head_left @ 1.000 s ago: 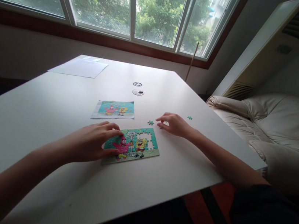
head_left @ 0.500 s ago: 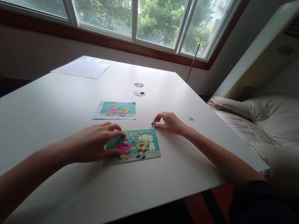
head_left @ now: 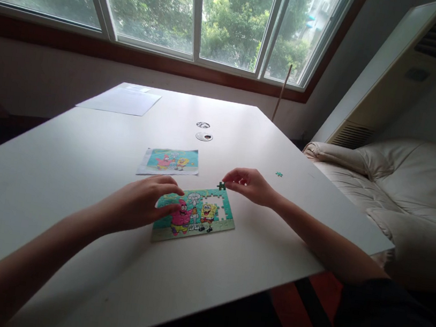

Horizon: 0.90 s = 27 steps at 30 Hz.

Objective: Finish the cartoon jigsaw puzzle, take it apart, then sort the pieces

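Note:
A cartoon jigsaw puzzle (head_left: 194, 215) lies flat on the white table, with a white gap in its upper right part. Over the puzzle's left side rests my left hand (head_left: 147, 202), fingers apart, thumb and fingertips at the pink figure; nothing is held in it. My right hand (head_left: 253, 186) pinches a dark green puzzle piece (head_left: 221, 186) between thumb and forefinger, just beyond the puzzle's upper right edge. A loose green puzzle piece (head_left: 278, 174) lies farther right. Behind the puzzle is a printed picture sheet (head_left: 169, 161) showing the same cartoon figures.
Two round flat items (head_left: 204, 136) lie mid-table, one behind the other. White paper (head_left: 119, 101) lies at the table's far left. A cream leather sofa (head_left: 420, 197) stands to the right, and a thin stick (head_left: 281, 94) leans near the window.
My right hand has brought the pinched piece slightly nearer the puzzle's upper edge, its fingers now above the piece. My left hand's thumb has lifted a little higher on the puzzle.

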Available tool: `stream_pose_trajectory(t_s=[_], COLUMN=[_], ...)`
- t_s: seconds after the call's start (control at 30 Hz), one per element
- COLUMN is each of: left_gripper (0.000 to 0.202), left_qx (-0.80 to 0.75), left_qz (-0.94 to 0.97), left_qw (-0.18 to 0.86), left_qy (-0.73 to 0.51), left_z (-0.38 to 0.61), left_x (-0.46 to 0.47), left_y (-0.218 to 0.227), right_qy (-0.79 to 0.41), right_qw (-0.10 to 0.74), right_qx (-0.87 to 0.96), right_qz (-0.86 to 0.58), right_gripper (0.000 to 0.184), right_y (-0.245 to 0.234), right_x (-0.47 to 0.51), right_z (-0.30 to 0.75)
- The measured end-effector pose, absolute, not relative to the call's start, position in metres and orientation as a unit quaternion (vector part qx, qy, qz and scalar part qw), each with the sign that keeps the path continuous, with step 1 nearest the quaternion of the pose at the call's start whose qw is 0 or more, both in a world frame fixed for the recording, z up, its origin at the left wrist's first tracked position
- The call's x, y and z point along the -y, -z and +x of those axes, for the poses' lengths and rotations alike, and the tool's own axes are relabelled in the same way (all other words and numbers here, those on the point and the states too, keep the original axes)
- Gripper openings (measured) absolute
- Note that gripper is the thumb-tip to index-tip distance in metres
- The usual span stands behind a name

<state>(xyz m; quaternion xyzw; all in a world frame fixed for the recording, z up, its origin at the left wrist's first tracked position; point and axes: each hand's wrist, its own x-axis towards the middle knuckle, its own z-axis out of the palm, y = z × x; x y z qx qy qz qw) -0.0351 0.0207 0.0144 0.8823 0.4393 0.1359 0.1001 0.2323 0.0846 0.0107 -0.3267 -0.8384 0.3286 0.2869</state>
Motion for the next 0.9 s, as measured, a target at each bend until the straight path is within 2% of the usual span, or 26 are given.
stream_pose_trajectory(t_s=[0.13,0.27,0.57,0.9], left_gripper=[0.022,0.019,0.021,0.022], left_qx=[-0.442,-0.448,-0.463,-0.388], left_qz=[0.863,0.852,0.849,0.904], left_qw=[0.117,0.118,0.113,0.116], left_qy=[-0.217,-0.243,-0.226,-0.137], left_z=[-0.024,-0.018,-0.021,-0.036], left_x=[-0.022,-0.021,-0.021,-0.022], left_y=[-0.018,-0.019,-0.018,-0.007], right_qy=[-0.359,-0.364,-0.344,-0.275], right_qw=[0.309,0.317,0.312,0.243], right_qx=[0.827,0.827,0.833,0.836], right_qz=[-0.302,-0.288,-0.302,-0.407], right_gripper=[0.02,0.019,0.02,0.02], right_y=[-0.012,-0.013,-0.012,-0.013], right_x=[-0.076,-0.07,-0.074,-0.082], right_z=[0.224,0.221,0.224,0.25])
